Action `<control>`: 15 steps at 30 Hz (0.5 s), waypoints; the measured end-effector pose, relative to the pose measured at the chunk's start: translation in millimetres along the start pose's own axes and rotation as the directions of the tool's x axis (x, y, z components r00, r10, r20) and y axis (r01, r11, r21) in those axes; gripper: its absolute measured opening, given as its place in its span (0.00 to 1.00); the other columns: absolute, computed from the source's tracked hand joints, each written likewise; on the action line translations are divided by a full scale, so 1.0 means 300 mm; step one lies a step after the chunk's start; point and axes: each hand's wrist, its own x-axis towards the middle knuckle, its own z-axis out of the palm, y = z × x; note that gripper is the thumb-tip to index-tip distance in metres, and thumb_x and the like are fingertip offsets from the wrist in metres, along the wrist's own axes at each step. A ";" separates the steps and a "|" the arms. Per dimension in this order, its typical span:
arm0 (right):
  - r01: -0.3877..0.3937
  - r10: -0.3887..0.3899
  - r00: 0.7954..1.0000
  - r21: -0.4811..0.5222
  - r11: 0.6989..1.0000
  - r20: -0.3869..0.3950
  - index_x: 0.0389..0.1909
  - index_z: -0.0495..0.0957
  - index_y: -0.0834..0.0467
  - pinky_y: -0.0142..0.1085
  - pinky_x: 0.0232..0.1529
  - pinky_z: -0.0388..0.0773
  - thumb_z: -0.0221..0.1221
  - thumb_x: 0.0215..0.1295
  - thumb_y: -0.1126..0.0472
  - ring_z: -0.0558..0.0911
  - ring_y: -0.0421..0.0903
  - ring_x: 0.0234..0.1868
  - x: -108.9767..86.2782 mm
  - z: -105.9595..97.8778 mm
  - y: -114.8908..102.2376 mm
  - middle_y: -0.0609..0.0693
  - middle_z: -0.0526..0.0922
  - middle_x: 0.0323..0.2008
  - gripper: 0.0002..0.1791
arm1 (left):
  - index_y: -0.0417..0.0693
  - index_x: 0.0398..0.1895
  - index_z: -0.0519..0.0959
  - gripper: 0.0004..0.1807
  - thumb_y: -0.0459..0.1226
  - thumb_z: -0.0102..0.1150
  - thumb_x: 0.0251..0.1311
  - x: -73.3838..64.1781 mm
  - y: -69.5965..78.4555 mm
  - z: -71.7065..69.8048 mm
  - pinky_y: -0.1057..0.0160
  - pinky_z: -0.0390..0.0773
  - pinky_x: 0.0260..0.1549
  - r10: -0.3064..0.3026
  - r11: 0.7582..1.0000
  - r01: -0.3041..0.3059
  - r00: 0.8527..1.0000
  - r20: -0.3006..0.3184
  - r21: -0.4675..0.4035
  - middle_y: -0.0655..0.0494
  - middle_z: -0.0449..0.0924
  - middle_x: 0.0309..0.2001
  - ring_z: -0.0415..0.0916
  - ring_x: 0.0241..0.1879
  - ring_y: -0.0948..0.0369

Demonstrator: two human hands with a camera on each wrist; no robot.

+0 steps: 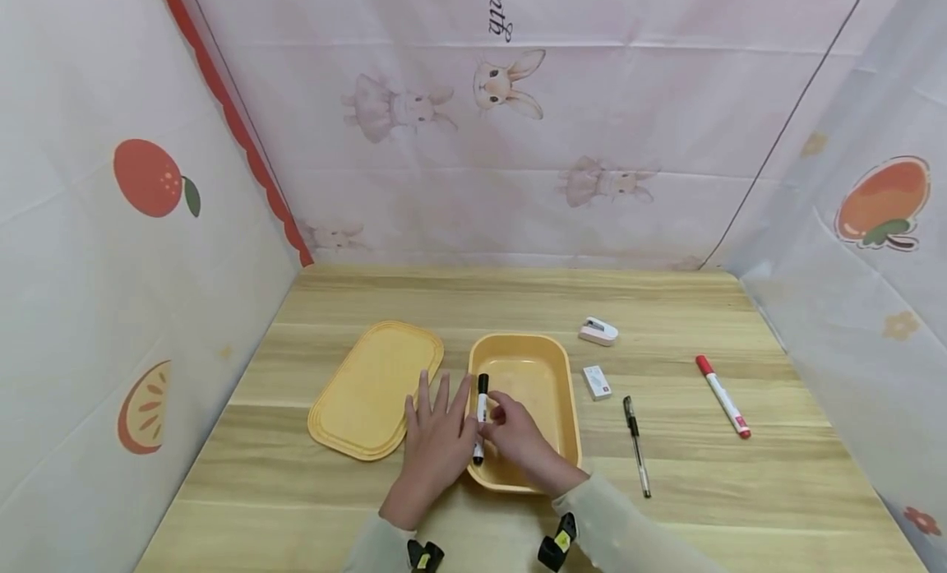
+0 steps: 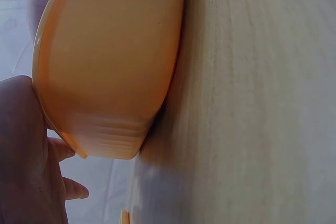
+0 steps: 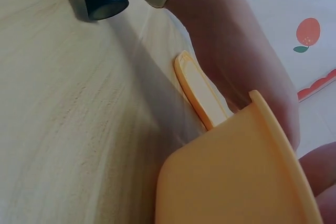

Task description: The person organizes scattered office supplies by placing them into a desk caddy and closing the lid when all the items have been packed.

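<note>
A black-capped whiteboard marker [image 1: 482,410] lies lengthwise along the left side of the yellow plastic box [image 1: 536,369]. My right hand [image 1: 521,437] reaches over the box and pinches the marker between thumb and fingers. Spread and straight, the fingers of my left hand [image 1: 438,441] rest at the box's left rim, with the thumb close to the marker. In the left wrist view, the left hand [image 2: 23,150] touches the rim of the box [image 2: 110,51]. The right wrist view shows the box's outer wall [image 3: 231,177], with little of the right hand visible.
Left of the box lies its yellow lid [image 1: 373,384]. To the right are a small stapler [image 1: 598,331], a small white box-like block [image 1: 597,382], a black pen [image 1: 636,445] and a red marker [image 1: 722,396]. Printed cloth walls enclose the wooden table [image 1: 251,441].
</note>
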 end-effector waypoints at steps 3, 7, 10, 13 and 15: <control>-0.017 0.017 1.000 -0.004 1.000 0.011 0.71 0.65 0.65 0.43 0.47 0.79 0.64 0.65 0.63 0.76 0.53 0.49 0.005 -0.004 -0.009 0.62 0.76 0.52 0.35 | 0.64 0.80 0.57 0.31 0.50 0.44 0.75 0.004 0.000 -0.004 0.31 0.36 0.72 0.000 1.000 0.000 1.000 0.005 0.004 0.44 0.51 0.80 0.24 0.81 0.46; -0.007 0.008 1.000 -0.019 1.000 0.017 0.72 0.64 0.65 0.47 0.50 0.81 0.64 0.65 0.62 0.78 0.58 0.55 0.006 -0.014 -0.019 0.64 0.76 0.54 0.36 | 0.64 0.80 0.57 0.31 0.50 0.44 0.75 0.003 0.001 -0.008 0.31 0.38 0.72 -0.003 1.000 0.003 1.000 0.007 0.000 0.44 0.51 0.80 0.24 0.81 0.45; -0.005 0.005 1.000 -0.020 1.000 0.012 0.72 0.63 0.66 0.49 0.50 0.81 0.64 0.66 0.62 0.78 0.60 0.56 0.001 -0.029 -0.026 0.67 0.75 0.56 0.36 | 0.64 0.80 0.57 0.31 0.51 0.44 0.75 -0.001 0.003 -0.009 0.31 0.41 0.72 -0.006 1.000 0.006 1.000 0.009 -0.003 0.45 0.50 0.80 0.26 0.81 0.45; -0.006 0.006 1.000 -0.007 1.000 -0.005 0.73 0.63 0.65 0.48 0.49 0.82 0.63 0.67 0.61 0.77 0.60 0.56 -0.001 -0.049 -0.033 0.68 0.74 0.58 0.36 | 0.65 0.80 0.57 0.31 0.51 0.43 0.75 -0.003 0.004 -0.011 0.32 0.41 0.73 -0.012 1.000 0.012 1.000 0.017 0.001 0.45 0.50 0.80 0.25 0.81 0.45; 0.001 -0.001 1.000 -0.001 1.000 -0.022 0.73 0.63 0.65 0.47 0.48 0.82 0.63 0.68 0.60 0.78 0.60 0.56 0.000 -0.065 -0.042 0.69 0.73 0.58 0.36 | 0.65 0.80 0.57 0.31 0.51 0.43 0.75 -0.002 0.003 -0.011 0.32 0.42 0.73 -0.016 1.000 0.016 1.000 0.018 0.009 0.45 0.50 0.80 0.26 0.81 0.45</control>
